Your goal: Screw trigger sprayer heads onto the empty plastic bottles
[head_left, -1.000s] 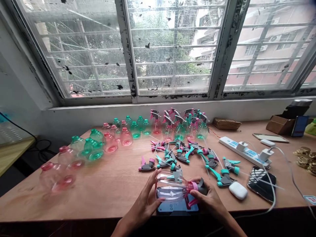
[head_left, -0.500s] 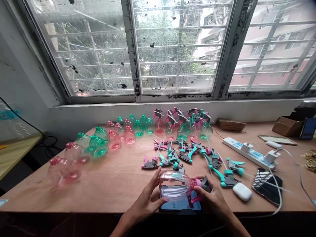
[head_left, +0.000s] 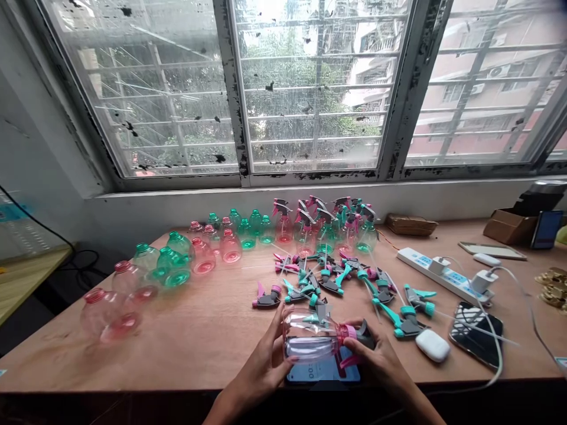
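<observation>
A clear pink spray bottle (head_left: 310, 336) lies sideways between my hands, above the table's front edge. My left hand (head_left: 272, 354) is wrapped round its base end. My right hand (head_left: 374, 354) grips the pink collar and the dark grey spray head (head_left: 365, 335) at the other end; the head sits on the bottle's neck. Under the bottle, partly covered, a lit phone (head_left: 305, 372) rests on the table. Just beyond my hands lies a heap of loose spray heads (head_left: 328, 277), grey with pink or teal parts, some with thin tubes.
Open-necked pink bottles (head_left: 110, 319) and green bottles (head_left: 175, 268) stand on the left. Bottles with heads fitted (head_left: 325, 233) stand by the window wall. To the right are a power strip (head_left: 443, 274) with cables, a white earbud case (head_left: 433, 345) and a black phone (head_left: 476, 333).
The view has shifted slightly. My hands keep the bottle in nearly the same place, and the right fingers have moved a little on the collar.
</observation>
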